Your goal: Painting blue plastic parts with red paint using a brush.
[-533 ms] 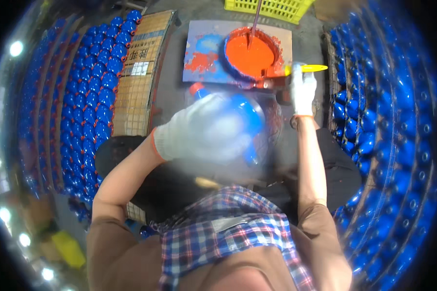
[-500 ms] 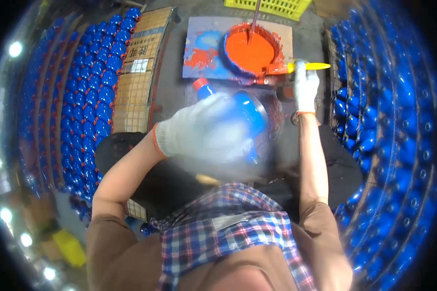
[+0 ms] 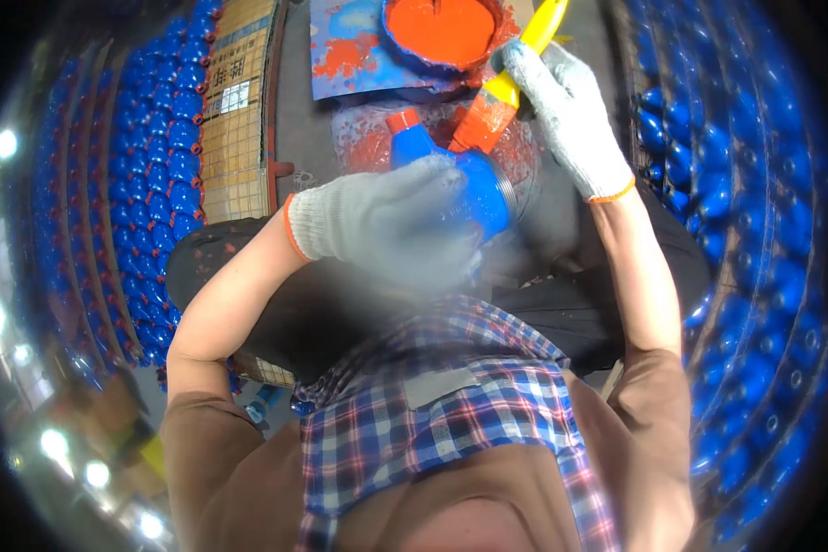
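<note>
My left hand [image 3: 386, 221], in a white knit glove, is closed round a blue painted metal fitting [image 3: 495, 198] above my lap. The fitting has a red-coated end [image 3: 402, 120] at its upper left and a bare threaded ring at the right. My gloved right hand [image 3: 575, 115] grips a paintbrush [image 3: 506, 90] by its yellow handle. Its orange-red bristles point down and left, at the fitting's upper edge; I cannot tell whether they touch. Beyond stands a round paint pot [image 3: 392, 48] holding orange-red paint [image 3: 440, 28]. The left fingers are blurred and partly hidden.
Under the pot lies a paint-spattered board [image 3: 327, 78]. Rows of blue fittings with red ends [image 3: 156, 193] line the left side, beside a tan slatted panel [image 3: 235, 138]. More rows of blue fittings [image 3: 764, 221] stand close on the right. A plaid apron [image 3: 488, 386] covers my front.
My right hand has brought the brush from the pot's rim nearer, over to the fitting, turning its bristles downward. The left hand still holds the fitting. The whole view has shifted, with the pot higher up.
</note>
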Demonstrator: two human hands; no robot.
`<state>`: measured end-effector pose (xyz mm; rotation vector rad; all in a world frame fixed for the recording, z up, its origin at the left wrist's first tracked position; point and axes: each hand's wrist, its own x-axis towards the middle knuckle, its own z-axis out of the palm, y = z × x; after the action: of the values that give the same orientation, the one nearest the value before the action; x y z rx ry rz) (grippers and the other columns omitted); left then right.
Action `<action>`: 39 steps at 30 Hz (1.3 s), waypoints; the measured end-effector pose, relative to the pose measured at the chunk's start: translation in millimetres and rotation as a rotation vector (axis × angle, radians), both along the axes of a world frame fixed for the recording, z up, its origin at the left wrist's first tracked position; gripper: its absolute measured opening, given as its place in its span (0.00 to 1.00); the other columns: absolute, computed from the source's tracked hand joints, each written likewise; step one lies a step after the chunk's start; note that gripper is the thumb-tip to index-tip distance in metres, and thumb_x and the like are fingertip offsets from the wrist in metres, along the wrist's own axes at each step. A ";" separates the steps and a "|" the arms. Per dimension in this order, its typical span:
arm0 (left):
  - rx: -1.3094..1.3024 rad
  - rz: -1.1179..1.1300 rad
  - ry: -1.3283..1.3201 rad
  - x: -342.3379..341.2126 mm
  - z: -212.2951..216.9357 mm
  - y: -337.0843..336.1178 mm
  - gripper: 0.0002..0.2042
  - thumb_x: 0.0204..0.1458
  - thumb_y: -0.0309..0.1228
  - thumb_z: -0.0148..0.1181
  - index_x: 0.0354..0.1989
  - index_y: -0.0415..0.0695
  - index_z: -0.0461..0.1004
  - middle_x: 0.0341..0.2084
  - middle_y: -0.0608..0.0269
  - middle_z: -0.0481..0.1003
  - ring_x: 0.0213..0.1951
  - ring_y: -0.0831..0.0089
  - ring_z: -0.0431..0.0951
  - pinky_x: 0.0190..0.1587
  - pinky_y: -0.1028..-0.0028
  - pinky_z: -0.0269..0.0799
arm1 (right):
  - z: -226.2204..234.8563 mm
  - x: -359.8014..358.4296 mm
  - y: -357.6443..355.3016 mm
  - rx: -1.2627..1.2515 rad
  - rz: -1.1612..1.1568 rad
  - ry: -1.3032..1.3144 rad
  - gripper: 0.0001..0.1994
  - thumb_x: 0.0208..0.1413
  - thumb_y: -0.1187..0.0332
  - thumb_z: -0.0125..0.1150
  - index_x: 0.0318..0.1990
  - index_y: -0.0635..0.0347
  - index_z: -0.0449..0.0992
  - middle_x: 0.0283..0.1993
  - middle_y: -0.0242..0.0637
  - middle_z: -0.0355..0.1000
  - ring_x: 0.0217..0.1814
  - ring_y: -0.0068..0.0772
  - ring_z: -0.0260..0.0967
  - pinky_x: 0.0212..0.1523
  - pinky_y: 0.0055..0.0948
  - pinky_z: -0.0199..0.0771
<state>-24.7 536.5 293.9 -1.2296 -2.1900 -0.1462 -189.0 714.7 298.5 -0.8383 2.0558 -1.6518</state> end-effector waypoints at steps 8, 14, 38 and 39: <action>0.120 0.156 -0.108 6.6 7.8 -9.4 0.22 0.39 0.34 0.68 0.47 0.58 0.74 0.50 0.58 0.67 0.49 0.49 0.70 0.46 0.53 0.75 | 43.4 36.9 18.6 -0.136 -0.137 0.327 0.09 0.57 0.75 0.52 0.44 0.67 0.74 0.40 0.42 0.73 0.41 0.32 0.73 0.40 0.28 0.74; 0.504 0.418 -0.337 11.9 9.6 -0.6 0.36 0.29 0.31 0.75 0.53 0.49 0.68 0.47 0.54 0.67 0.46 0.54 0.70 0.49 0.57 0.69 | 34.0 60.6 26.5 -0.292 -0.171 0.438 0.07 0.54 0.78 0.51 0.40 0.67 0.72 0.38 0.42 0.71 0.37 0.31 0.71 0.38 0.25 0.72; 1.037 0.704 -0.594 -4.2 20.4 5.7 0.31 0.30 0.28 0.75 0.46 0.38 0.66 0.42 0.52 0.71 0.43 0.63 0.75 0.46 0.65 0.73 | 18.4 82.6 26.7 -0.127 -0.301 0.777 0.13 0.61 0.63 0.50 0.40 0.65 0.68 0.38 0.42 0.68 0.40 0.38 0.67 0.45 0.34 0.67; 1.181 0.781 -0.789 -3.3 20.4 4.6 0.32 0.31 0.28 0.75 0.48 0.38 0.65 0.43 0.53 0.71 0.44 0.66 0.75 0.46 0.67 0.73 | 14.1 83.8 25.8 -0.138 -0.275 0.825 0.12 0.60 0.63 0.51 0.40 0.65 0.68 0.37 0.42 0.68 0.40 0.39 0.68 0.45 0.35 0.68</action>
<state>-28.0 541.1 314.2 0.4247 -2.2896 -1.4989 -105.3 740.5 312.6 -1.5404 2.7032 -1.7856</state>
